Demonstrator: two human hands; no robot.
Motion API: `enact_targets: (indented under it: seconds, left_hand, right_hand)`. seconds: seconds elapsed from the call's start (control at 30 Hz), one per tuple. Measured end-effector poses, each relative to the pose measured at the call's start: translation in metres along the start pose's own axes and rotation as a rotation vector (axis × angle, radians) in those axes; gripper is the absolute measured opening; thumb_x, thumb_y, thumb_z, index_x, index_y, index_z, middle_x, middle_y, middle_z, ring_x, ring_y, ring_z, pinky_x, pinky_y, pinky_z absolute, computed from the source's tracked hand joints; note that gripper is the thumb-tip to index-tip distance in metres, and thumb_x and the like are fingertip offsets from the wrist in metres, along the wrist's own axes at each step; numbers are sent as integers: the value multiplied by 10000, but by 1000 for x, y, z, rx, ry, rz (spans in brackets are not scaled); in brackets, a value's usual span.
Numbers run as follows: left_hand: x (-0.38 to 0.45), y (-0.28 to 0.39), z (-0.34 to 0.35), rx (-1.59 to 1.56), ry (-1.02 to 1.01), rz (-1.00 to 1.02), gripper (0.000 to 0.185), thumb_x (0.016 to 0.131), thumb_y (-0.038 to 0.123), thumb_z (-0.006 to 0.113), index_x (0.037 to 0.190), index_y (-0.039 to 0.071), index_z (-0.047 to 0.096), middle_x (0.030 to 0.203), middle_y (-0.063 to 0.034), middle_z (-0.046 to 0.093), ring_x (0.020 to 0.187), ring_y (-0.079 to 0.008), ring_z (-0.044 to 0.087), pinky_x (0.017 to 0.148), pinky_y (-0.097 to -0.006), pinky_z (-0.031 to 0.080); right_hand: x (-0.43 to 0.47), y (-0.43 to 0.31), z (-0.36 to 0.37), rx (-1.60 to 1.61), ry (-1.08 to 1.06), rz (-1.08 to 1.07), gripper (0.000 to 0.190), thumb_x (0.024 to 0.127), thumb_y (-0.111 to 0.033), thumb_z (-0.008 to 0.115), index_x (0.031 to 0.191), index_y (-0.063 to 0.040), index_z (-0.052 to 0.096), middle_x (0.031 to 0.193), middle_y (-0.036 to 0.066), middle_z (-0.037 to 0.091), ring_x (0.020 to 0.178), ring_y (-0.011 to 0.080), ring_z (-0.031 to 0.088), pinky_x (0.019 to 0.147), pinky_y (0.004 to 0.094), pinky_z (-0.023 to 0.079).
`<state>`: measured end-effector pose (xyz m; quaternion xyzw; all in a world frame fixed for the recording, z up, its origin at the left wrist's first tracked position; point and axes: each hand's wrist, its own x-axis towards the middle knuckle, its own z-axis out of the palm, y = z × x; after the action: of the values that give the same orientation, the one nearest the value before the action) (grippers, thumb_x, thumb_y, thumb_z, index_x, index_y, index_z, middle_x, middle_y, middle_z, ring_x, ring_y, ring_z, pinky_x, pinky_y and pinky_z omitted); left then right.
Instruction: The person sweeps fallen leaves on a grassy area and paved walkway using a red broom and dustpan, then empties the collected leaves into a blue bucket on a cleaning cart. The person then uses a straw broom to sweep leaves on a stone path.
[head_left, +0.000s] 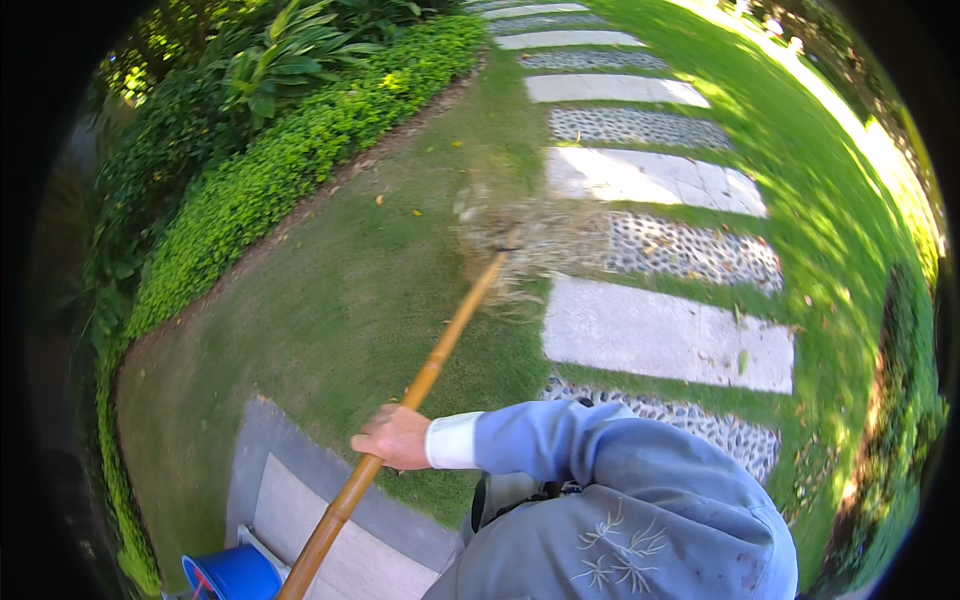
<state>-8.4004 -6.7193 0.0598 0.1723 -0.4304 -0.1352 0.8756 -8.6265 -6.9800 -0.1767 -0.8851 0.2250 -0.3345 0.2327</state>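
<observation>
My right hand (396, 437) is closed around the bamboo handle (435, 364) of a broom, with my arm reaching across my body from the right. The handle runs from the bottom left up to the broom's head. Pale, straw-like bristles (551, 236), blurred, spread over the grass and the left end of a pebbled step (697, 251). My left hand is out of view, and the lower end of the handle runs past the picture's bottom edge. A few yellow leaves (379, 200) lie on the grass left of the bristles.
Stone slabs (667, 334) and pebbled strips form a path through the lawn. A low clipped hedge (247, 202) borders the grass on the left. A blue bucket (244, 576) stands at the bottom left, beside grey paving (281, 457). More planting (900, 360) lines the right.
</observation>
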Motion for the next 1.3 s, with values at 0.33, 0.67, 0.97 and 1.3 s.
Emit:
enact_targets:
  seconds: [0.33,0.67,0.97,1.3]
  left_hand:
    - [-114,-126,132,416,42,-301,202,894,258,430,784,92,393,553,-44,343,489,-158,344,577,-331,417]
    - [-221,-310,161,-10,73,-1076,133,895,178,436,784,119,392,600,-6,411,618,-154,456,764,-379,426]
    - [-134,-235,139,67,194,-600,286,906,170,444,644,120,342,534,27,292,486,-81,302,649,-278,417]
    - [-118,-53,245,-70,-135,181,240,819,205,533,650,136,376,535,43,350,463,-80,353,467,-220,329]
  right_hand:
    - [-91,175,-22,59,-177,141,142,671,-142,617,753,-131,501,648,93,552,665,323,572,584,432,430]
    - [-385,169,-219,-334,-357,1015,149,747,-228,559,862,-134,554,767,121,629,736,318,615,680,444,468]
    - [-243,147,-248,-217,-231,506,123,732,-181,553,828,-131,497,667,92,590,613,304,601,505,438,451]
    - [7,123,-159,278,-96,-408,170,686,-156,640,735,-112,483,660,59,552,704,274,582,644,393,434]
